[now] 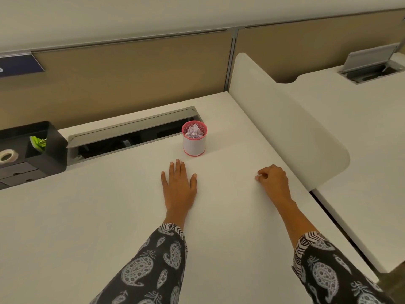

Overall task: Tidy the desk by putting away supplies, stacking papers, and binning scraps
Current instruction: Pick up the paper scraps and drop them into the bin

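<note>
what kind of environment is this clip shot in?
Most likely an open-plan office workstation: tan partition panels behind the white desk, a white divider screen toward the neighbouring desk, and a flip-up cable hatch set into the desktop.

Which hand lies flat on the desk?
The left hand, fingers straight, palm down on the desk; the right hand, nearer the divider, has its fingers curled.
</note>
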{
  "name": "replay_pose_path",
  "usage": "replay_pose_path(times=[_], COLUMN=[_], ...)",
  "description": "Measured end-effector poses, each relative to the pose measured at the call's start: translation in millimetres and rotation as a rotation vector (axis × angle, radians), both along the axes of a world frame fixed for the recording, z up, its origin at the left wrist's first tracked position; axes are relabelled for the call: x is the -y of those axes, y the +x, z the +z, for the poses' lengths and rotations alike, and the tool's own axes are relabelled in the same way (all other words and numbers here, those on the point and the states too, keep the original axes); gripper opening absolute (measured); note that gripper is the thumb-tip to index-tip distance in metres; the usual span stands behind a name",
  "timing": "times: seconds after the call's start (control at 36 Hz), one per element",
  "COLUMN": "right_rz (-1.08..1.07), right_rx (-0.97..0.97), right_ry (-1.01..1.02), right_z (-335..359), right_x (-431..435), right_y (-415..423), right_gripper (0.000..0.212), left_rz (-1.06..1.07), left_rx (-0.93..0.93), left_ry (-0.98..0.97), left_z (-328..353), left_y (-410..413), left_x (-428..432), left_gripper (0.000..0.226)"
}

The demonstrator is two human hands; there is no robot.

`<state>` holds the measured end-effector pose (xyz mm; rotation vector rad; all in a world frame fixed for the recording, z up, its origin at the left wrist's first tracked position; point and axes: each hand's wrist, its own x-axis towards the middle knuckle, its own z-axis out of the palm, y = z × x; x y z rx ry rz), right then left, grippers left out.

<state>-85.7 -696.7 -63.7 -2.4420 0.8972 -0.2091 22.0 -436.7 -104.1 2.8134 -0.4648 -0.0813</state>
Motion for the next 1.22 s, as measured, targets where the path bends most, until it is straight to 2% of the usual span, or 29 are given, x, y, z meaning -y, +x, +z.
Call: replay_pose_path(times=[0.28, 0.47, 0.56, 0.64, 0.72, 0.81, 0.94, 1.06, 1.22], right_rz=[0.049, 0.137, 0.133, 0.077, -0.048, -0.17, -0.257, -0.213, 0.009], right_rx=[-0.043, -0.062, -0.109, -0.085, 0.002, 0.169, 0.31, 0.358, 0.375], right_ry=[-0.148, -0.369, -0.373, -0.177, 0.22, 0.573, 0.9, 0.969, 0.804], right_z=[-4, -14, -21, -16, -1, 7, 11, 20, 57], right_x=[0, -10, -14, -7, 9, 24, 27, 14, -24], right_y=[9, 7, 6, 10, 10, 1, -4, 6, 52], right_gripper=[0.013, 0.008, 0.01, 0.013, 0.015, 0.014, 0.014, 0.011, 0.01], left_rz=[0.003, 0.003, 0.001, 0.002, 0.004, 0.002, 0.002, 0.002, 0.003], left_rx=[0.018, 0.009, 0.007, 0.004, 0.007, 0.005, 0.004, -0.006, -0.005], left_ry=[-0.004, 0.002, 0.007, 0.012, 0.01, 0.007, 0.008, 0.001, 0.02], left_z=[-1, -1, -1, -1, -1, -1, -2, 0, -1], left_y=[0, 0, 0, 0, 0, 0, 1, -1, 0], left_x=[0, 0, 0, 0, -1, -1, -1, 0, 0], left_gripper=[0.073, 0.07, 0.067, 0.067, 0.069, 0.067, 0.067, 0.067, 0.067])
